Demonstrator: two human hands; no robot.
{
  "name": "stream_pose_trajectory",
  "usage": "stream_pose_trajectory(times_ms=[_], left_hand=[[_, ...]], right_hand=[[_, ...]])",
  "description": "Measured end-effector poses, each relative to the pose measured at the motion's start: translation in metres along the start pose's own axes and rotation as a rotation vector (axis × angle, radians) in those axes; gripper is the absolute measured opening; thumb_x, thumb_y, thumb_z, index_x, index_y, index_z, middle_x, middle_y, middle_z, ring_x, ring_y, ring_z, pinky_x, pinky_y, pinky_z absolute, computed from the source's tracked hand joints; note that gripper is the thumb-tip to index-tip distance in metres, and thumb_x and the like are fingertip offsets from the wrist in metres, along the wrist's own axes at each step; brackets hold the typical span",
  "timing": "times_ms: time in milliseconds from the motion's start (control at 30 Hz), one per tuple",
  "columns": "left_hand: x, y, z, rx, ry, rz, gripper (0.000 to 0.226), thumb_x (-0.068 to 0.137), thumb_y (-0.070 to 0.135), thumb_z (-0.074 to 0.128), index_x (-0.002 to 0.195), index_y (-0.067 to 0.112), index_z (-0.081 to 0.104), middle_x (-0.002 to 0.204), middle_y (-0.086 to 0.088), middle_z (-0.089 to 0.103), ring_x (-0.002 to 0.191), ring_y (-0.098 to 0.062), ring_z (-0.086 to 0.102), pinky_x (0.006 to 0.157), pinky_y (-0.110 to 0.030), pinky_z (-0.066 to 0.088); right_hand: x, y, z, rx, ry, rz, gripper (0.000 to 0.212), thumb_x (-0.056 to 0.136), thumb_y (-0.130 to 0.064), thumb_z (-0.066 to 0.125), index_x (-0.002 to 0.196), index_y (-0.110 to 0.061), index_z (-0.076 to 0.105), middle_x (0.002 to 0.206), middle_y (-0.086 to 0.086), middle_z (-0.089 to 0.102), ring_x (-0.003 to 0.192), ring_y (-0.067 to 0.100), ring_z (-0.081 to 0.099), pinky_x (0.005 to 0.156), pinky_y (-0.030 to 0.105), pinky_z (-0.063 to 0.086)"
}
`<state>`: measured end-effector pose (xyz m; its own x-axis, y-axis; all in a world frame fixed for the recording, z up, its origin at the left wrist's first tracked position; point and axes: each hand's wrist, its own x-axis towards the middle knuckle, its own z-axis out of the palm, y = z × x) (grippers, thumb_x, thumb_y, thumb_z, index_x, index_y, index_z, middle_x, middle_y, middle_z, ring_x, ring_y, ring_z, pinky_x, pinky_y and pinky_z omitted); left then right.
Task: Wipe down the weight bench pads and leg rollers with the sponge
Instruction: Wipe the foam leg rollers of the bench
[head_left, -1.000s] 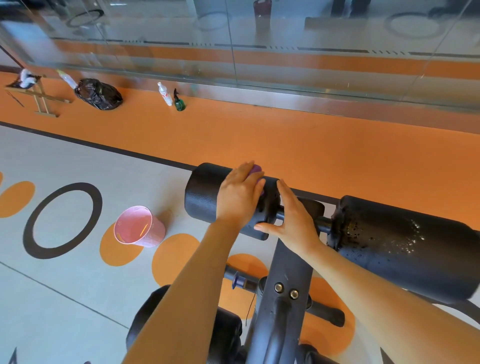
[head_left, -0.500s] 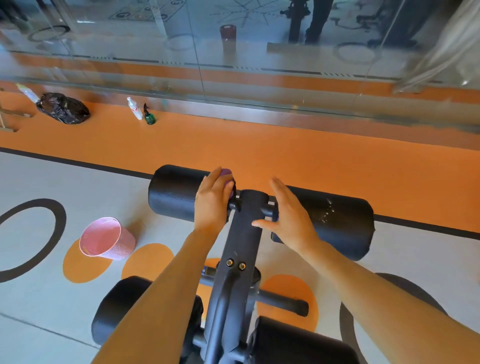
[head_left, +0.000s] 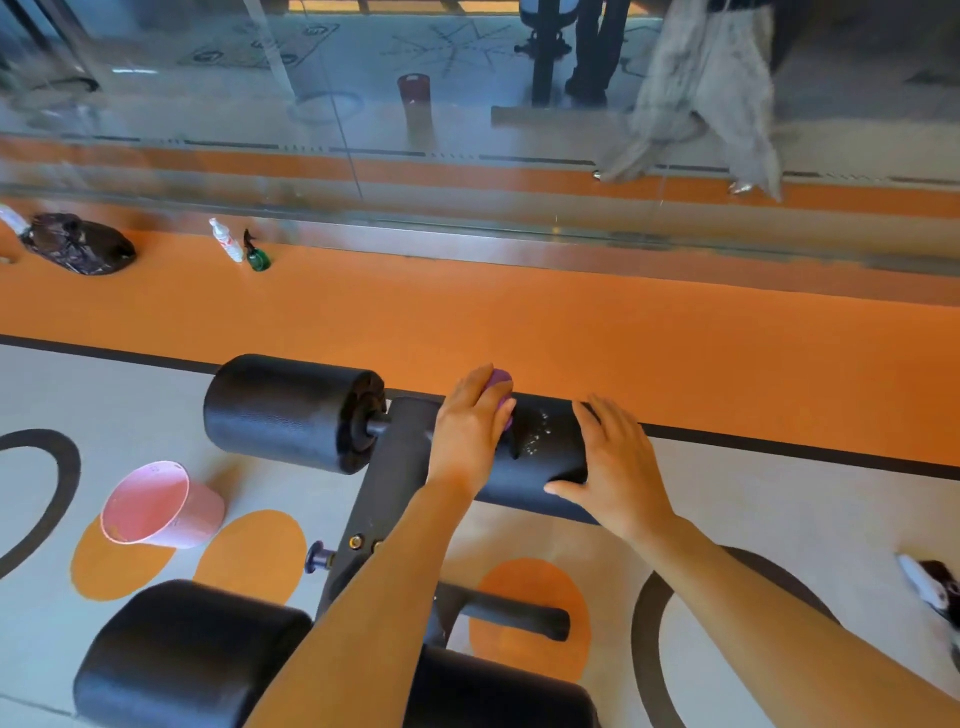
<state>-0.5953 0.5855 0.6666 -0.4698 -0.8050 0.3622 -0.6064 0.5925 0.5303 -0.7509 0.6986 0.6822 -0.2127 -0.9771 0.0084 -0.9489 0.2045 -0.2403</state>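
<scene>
Black weight bench (head_left: 395, 499) filling lower centre, 2 upper leg rollers (head_left: 291, 410) mid-frame, pink bucket (head_left: 161, 506) lower left, right hand (head_left: 618, 467) flat and relaxed on right roller (head_left: 540, 467), left hand (head_left: 467, 426) grasping purple sponge (head_left: 500, 383) against that roller, centre.

Bucket (head_left: 161, 506) left of bench post (head_left: 387, 483); bottles (head_left: 239, 248) seemingly behind.

A pink bucket (head_left: 158, 506) lies tilted on the floor at near left. Far left, a black bag (head_left: 78, 243) sits by the glass wall (head_left: 467, 104), with a clear bottle (head_left: 224, 240) and green spray bottle (head_left: 256, 253) just beside each other.
</scene>
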Motion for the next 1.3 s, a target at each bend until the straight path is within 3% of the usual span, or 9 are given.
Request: stream_pose_trajectory(times_ms=[100,233,400,500,600,767,933,1067,1300], left_hand=[[-0.001,0.002,0.016,0.125,-0.011,0.056,0.039,0.099,0.029,0.039,0.11,0.007,0.068,0.125,-0.016,0.06,0.109,-0.035,0.057,0.1,-0.04,0.04],[-0.004,0.018,0.026,0.16,-0.015,0.082,0.05,0.103,0.033,0.03,0.108,0.004,0.07,0.126,-0.018,0.061,0.116,-0.036,0.058,0.098,-0.048,0.047],[-0.007,0.036,0.039,0.146,-0.1,0.289,0.038,0.096,0.028,0.045,0.112,0.004,0.068,0.127,-0.016,0.061,0.122,-0.031,0.055,0.103,-0.045,0.044],[-0.001,0.01,0.025,0.214,-0.116,0.293,0.037,0.094,0.032,0.047,0.113,0.008,0.069,0.13,-0.013,0.06,0.117,-0.031,0.058,0.101,-0.045,0.045],[0.004,-0.008,0.01,0.293,-0.1,0.212,0.039,0.094,0.035,0.044,0.11,0.012,0.071,0.13,-0.014,0.059,0.113,-0.031,0.056,0.1,-0.043,0.045],[-0.002,0.003,0.017,0.183,-0.102,0.061,0.044,0.096,0.035,0.039,0.115,0.008,0.068,0.136,-0.017,0.053,0.114,-0.04,0.057,0.092,-0.048,0.051],[-0.005,0.027,0.036,0.176,-0.08,0.252,0.04,0.094,0.03,0.044,0.111,0.004,0.07,0.127,-0.021,0.059,0.113,-0.038,0.059,0.094,-0.048,0.05],[-0.003,-0.001,0.024,0.273,-0.066,0.342,0.038,0.094,0.031,0.045,0.111,0.009,0.07,0.129,-0.019,0.059,0.114,-0.033,0.06,0.101,-0.045,0.044],[-0.01,0.004,0.01,0.17,-0.155,0.147,0.047,0.098,0.037,0.035,0.124,0.01,0.063,0.14,-0.016,0.049,0.131,-0.028,0.042,0.11,-0.046,0.031]], right_hand=[[0.0,0.01,0.005,0.079,0.002,0.012,0.103,0.053,-0.055,0.087,0.131,0.002,0.052,0.135,0.019,0.053,0.126,0.037,0.05,0.103,0.047,0.041],[0.001,0.014,0.011,0.163,0.035,0.01,0.102,0.051,-0.051,0.089,0.13,0.003,0.053,0.134,0.019,0.055,0.126,0.036,0.05,0.102,0.045,0.042],[-0.001,0.016,0.009,0.235,0.049,0.012,0.1,0.054,-0.051,0.088,0.131,0.002,0.051,0.134,0.018,0.055,0.127,0.034,0.05,0.105,0.042,0.041],[-0.001,0.024,0.004,0.217,-0.037,-0.046,0.112,0.06,-0.049,0.087,0.146,-0.001,0.033,0.153,0.014,0.033,0.144,0.028,0.025,0.116,0.037,0.024],[-0.003,0.03,-0.004,0.188,-0.073,-0.06,0.113,0.067,-0.051,0.082,0.151,-0.009,0.02,0.16,0.005,0.017,0.149,0.02,0.007,0.116,0.028,0.011],[-0.004,0.035,-0.009,0.172,-0.154,-0.028,0.115,0.068,-0.052,0.08,0.153,-0.015,0.013,0.162,-0.001,0.009,0.149,0.014,0.003,0.117,0.029,0.015],[0.0,0.036,-0.011,0.192,-0.2,0.017,0.115,0.067,-0.045,0.083,0.154,-0.016,0.014,0.162,-0.003,0.008,0.148,0.01,0.002,0.114,0.022,0.011],[-0.001,0.035,-0.013,0.203,-0.213,0.039,0.112,0.069,-0.044,0.082,0.154,-0.017,0.014,0.162,-0.004,0.007,0.148,0.009,0.001,0.114,0.023,0.012],[0.001,0.032,-0.012,0.184,-0.227,0.048,0.115,0.068,-0.047,0.082,0.154,-0.015,0.012,0.162,-0.001,0.008,0.148,0.013,0.002,0.117,0.027,0.011]])
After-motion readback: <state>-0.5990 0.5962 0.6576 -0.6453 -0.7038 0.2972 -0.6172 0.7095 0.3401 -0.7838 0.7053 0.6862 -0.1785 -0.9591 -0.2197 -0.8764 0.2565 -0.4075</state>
